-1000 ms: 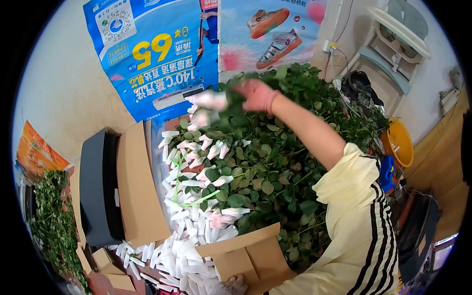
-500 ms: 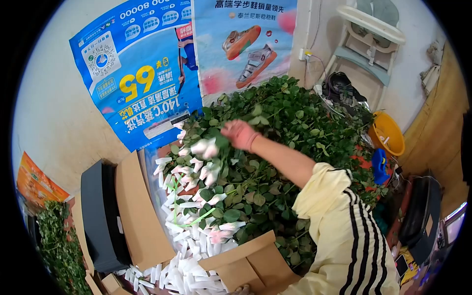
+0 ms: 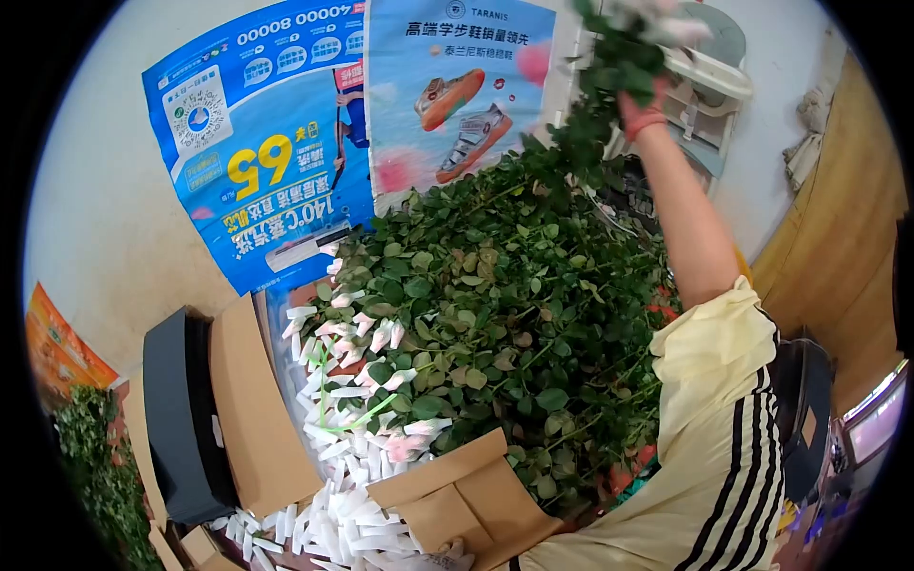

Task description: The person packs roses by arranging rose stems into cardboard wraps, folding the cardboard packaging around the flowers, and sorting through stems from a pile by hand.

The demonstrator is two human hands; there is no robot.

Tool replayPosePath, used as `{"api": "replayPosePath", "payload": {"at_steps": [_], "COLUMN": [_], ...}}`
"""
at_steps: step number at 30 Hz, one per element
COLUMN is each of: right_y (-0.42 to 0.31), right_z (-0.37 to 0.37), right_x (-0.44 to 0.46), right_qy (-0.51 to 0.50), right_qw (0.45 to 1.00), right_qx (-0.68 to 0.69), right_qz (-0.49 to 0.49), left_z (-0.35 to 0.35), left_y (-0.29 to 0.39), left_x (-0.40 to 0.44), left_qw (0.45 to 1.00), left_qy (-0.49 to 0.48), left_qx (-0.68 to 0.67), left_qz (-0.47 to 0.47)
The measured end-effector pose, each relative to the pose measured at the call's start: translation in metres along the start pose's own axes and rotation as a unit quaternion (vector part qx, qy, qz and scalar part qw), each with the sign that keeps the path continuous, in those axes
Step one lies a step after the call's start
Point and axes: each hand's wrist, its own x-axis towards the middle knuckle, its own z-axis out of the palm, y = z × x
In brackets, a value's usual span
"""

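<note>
My right hand (image 3: pixel 644 111), in a pink glove, is raised at the upper right, closed round the stems of a bunch of roses (image 3: pixel 624 71). The bunch has dark leaves and pale wrapped blooms, and it is blurred by motion. Below my arm lies a large heap of leafy rose stems (image 3: pixel 495 314). Pale buds in white sleeves (image 3: pixel 381 335) stick out along its left side. At the bottom edge, only a little of my left hand (image 3: pixel 449 556) shows, at the cardboard box flap (image 3: pixel 466 500); its fingers are mostly hidden.
Loose white sleeves (image 3: pixel 347 514) lie in a pile beside the flap. A cardboard box (image 3: pixel 262 409) with a black panel (image 3: pixel 186 419) stands at left. A high chair (image 3: pixel 719 76) is behind my raised hand, and posters (image 3: pixel 276 162) cover the wall.
My right hand has swung from above the heap's left part up to the upper right, carrying the bunch of roses. My left hand stays at the bottom edge. The view has shifted slightly.
</note>
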Motion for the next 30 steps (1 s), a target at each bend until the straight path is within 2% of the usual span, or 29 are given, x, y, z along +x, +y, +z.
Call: {"api": "replayPosePath", "payload": {"at_steps": [2,3,4,5,6,7,8,10,11,13,15,16,18,19,21,22,23,24,25,26,28,30], "right_y": [-0.038,-0.052,-0.065,-0.080,-0.063,-0.054,-0.039,0.001,0.001,0.001,0.008,0.013,0.019,0.013,0.044,0.009,0.018,-0.007,-0.017,-0.002,-0.028,-0.034], "right_z": [0.067,0.098,0.129,0.161,0.184,0.204,0.211,0.215,0.214,0.211,0.213,0.214,0.215,0.220,0.242,0.235,0.250,0.255,0.281,0.312,0.320,0.309], "right_x": [-0.049,-0.089,-0.128,-0.167,-0.215,-0.264,-0.310,-0.373,-0.378,-0.384,-0.384,-0.377,-0.350,-0.318,-0.255,-0.215,-0.188,-0.163,-0.141,-0.137,-0.158,-0.204], "right_qy": [-0.107,-0.207,-0.282,-0.322,-0.369,-0.420,-0.463,-0.497,-0.497,-0.586,-0.598,-0.605,-0.525,-0.504,-0.421,-0.382,-0.307,-0.388,-0.443,-0.497,-0.469,-0.439], "right_qw": [0.992,0.968,0.895,0.806,0.750,0.798,0.765,0.725,0.727,0.668,0.666,0.663,0.697,0.694,0.791,0.745,0.678,0.629,0.740,0.653,0.626,0.629], "right_qx": [0.028,-0.140,-0.322,-0.434,-0.473,-0.365,-0.382,-0.370,-0.366,-0.381,-0.363,-0.349,-0.327,-0.357,-0.299,-0.409,-0.534,-0.571,-0.480,-0.557,-0.608,-0.573], "right_qz": [0.058,-0.011,-0.124,-0.243,-0.279,-0.232,-0.231,-0.300,-0.301,-0.254,-0.259,-0.269,-0.363,-0.370,-0.329,-0.363,-0.402,-0.356,-0.158,-0.127,-0.136,-0.287], "left_z": [0.005,0.006,0.003,0.000,-0.001,-0.002,-0.004,-0.017,-0.034,-0.056,-0.065,-0.059,-0.044,-0.041,-0.032,-0.032,-0.034,-0.038,-0.040,-0.036,-0.027,-0.028], "left_y": [-0.004,-0.004,-0.004,-0.003,-0.001,0.000,-0.001,0.004,0.016,0.028,0.033,0.031,0.022,0.018,0.015,0.016,0.017,0.018,0.021,0.023,0.018,0.020], "left_x": [-0.001,-0.001,-0.001,0.000,0.002,0.002,0.003,0.005,-0.001,-0.003,-0.002,-0.002,-0.004,-0.004,-0.007,-0.008,-0.007,-0.003,0.000,-0.001,-0.007,-0.008], "left_qw": [1.000,0.999,0.998,1.000,0.999,0.999,0.998,0.997,0.996,0.994,0.984,0.983,0.998,0.997,1.000,1.000,1.000,1.000,1.000,1.000,0.995,0.994], "left_qy": [0.012,0.028,0.021,0.013,0.007,0.002,-0.019,-0.032,-0.016,-0.001,-0.111,-0.114,-0.032,-0.032,0.012,0.012,0.010,0.008,-0.020,-0.022,0.098,0.092], "left_qx": [0.021,0.039,0.044,0.011,-0.022,-0.019,-0.025,-0.031,-0.058,-0.087,-0.107,-0.109,-0.035,-0.041,0.007,-0.004,0.003,0.012,0.007,0.001,-0.027,-0.055], "left_qz": [0.012,0.025,0.030,-0.007,-0.046,-0.044,-0.049,-0.059,-0.063,-0.072,-0.089,-0.091,-0.049,-0.058,0.022,0.012,0.014,0.018,-0.010,-0.018,-0.001,-0.022]}}
